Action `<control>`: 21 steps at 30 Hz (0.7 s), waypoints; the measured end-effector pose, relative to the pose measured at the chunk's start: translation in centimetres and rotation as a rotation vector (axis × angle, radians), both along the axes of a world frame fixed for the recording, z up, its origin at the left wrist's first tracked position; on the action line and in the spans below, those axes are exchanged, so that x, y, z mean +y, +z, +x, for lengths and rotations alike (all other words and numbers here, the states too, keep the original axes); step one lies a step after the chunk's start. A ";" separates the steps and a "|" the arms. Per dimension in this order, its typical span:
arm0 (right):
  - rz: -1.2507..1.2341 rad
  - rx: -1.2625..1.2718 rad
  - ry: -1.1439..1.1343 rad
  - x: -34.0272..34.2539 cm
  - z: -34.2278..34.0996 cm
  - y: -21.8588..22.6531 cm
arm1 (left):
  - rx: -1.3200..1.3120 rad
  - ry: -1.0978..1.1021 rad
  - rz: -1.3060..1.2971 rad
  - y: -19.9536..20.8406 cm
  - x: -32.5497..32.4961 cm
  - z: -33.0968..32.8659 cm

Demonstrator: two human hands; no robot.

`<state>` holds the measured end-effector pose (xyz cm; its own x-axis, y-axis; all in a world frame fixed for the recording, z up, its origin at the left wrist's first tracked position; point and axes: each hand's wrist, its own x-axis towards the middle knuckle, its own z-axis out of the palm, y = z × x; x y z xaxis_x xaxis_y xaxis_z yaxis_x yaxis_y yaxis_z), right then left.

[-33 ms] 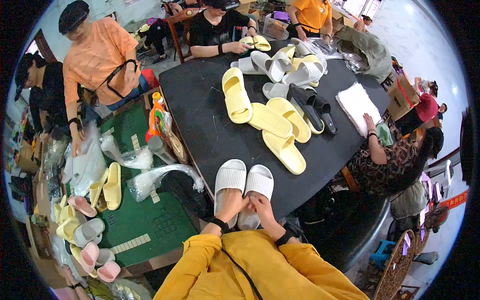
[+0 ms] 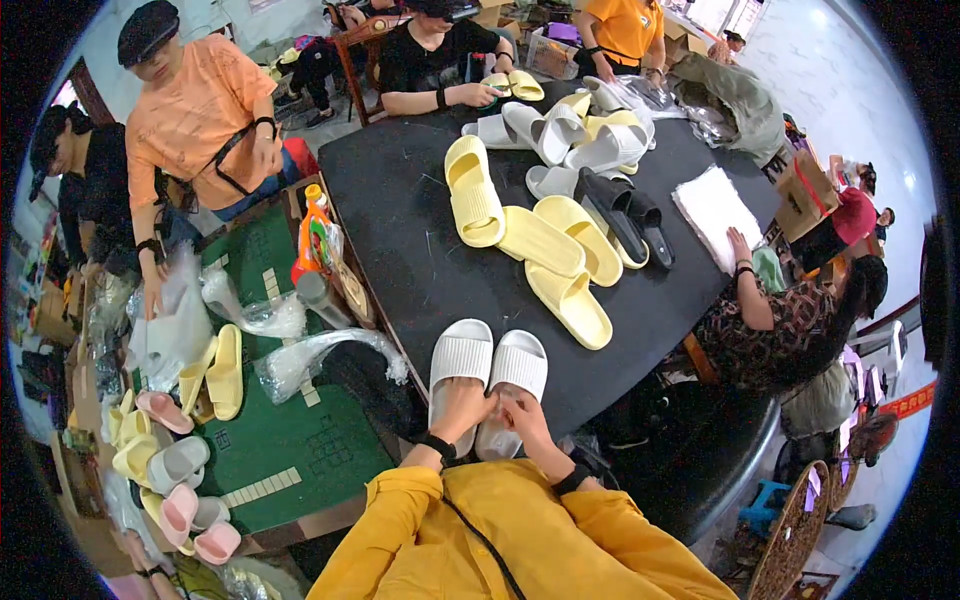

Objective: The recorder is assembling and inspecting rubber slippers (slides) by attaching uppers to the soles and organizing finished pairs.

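- the left hand (image 2: 462, 405) rests on the left slipper (image 2: 463, 350), fingers toward the strap opening; their tips are hidden, so whether they grasp cannot be told.
- the right hand (image 2: 523, 412) bends over the right slipper (image 2: 520, 372), fingertips close to the left thumb; whether they pinch anything cannot be told.
- both slippers, grey, lie side by side under the hands at the near edge of the black table (image 2: 385, 220); their long axes run away from the body, straps just ahead of the fingers, each hand nearer the slipper on its own side.
- left of them, clear bags (image 2: 320, 360) lie on the green board (image 2: 350, 480), contents unclear.
- beyond the grey pair lie yellow slippers (image 2: 568, 305), then black slippers (image 2: 655, 230).
- to the right, a co-worker's hand (image 2: 738, 245) touches a white stack (image 2: 712, 212).
- farther off, a sack (image 2: 725, 95) hides its contents; a white basket (image 2: 550, 57) bears something purple (image 2: 563, 32).
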<state>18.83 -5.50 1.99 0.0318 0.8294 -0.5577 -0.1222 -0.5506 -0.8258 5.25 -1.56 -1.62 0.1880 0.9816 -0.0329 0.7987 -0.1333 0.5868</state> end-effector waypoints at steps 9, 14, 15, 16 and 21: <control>0.387 -0.337 0.138 6.7 3.8 4.3 | 0.152 -0.177 -0.149 -0.5 0.4 -0.6; 0.192 -0.165 0.028 13.2 2.1 -1.2 | 0.203 -0.183 -0.106 -0.7 0.0 -0.5; 0.116 -0.128 0.045 14.1 1.8 -2.7 | 0.208 -0.180 -0.098 -0.7 0.0 -0.4; 0.148 -0.149 0.001 14.1 1.1 -3.1 | 0.228 -0.204 -0.133 -0.8 0.0 -0.4; 0.261 -0.262 0.157 14.6 -0.6 -2.7 | 0.195 -0.199 -0.150 -1.3 -0.7 -0.9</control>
